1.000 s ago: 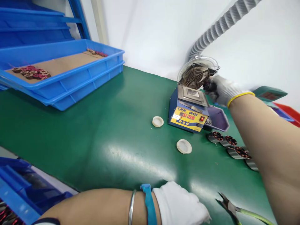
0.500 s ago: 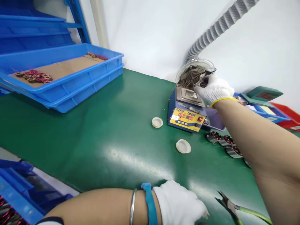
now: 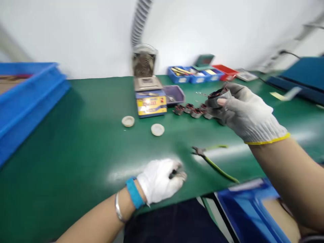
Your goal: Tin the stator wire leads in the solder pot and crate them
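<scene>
My right hand [image 3: 248, 111], in a white glove with a yellow cuff, is raised over the right of the bench. It grips a motor stator [image 3: 215, 100], a metal cylinder with dark windings and wire ends sticking out left. Several similar stators [image 3: 196, 113] stand on the bench behind it. My left hand [image 3: 162, 180], gloved, rests near the front edge with fingers curled round a small dark thing I cannot make out. Cutting pliers [image 3: 199, 152] with green handles lie between my hands. Farther back is a blue and yellow solder pot [image 3: 152, 105] with a raised round cover.
Two round white lids [image 3: 157, 129] lie before the solder pot. A purple tray [image 3: 174, 94] sits beside it. Blue bins [image 3: 178, 75] and a red bin [image 3: 225, 72] line the wall. A large blue crate [image 3: 30, 101] stands left; another blue crate [image 3: 253, 209] is below the front edge.
My right hand has drawn the stator away from the solder pot, back and to the right. My view has swung right. My left hand stays near the front edge.
</scene>
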A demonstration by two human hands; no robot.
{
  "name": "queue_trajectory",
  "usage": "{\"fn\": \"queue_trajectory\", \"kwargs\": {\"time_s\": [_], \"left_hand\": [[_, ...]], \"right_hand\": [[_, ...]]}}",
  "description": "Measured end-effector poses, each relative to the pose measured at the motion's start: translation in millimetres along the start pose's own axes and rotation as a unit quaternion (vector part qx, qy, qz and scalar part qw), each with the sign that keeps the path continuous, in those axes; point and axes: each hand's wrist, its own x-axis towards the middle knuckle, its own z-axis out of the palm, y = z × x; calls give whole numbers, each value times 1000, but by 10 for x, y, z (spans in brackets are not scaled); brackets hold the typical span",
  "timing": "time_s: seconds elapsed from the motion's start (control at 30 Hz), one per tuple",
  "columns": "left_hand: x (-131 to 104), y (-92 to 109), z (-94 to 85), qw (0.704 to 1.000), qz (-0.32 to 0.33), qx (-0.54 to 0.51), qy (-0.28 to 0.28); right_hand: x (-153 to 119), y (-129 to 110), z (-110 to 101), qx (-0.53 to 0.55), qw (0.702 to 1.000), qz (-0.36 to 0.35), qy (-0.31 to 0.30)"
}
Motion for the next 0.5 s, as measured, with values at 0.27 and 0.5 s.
{"fn": "queue_trajectory", "kwargs": {"time_s": [0.27,0.5], "left_hand": [[26,-22,138,999,20,5,29],[-23,82,113,999,-12,31,3]], "right_hand": [[-1724,-5,-1934,-183,899,59,394],[-3117,70,-2824,-489,606,363,512]]}}
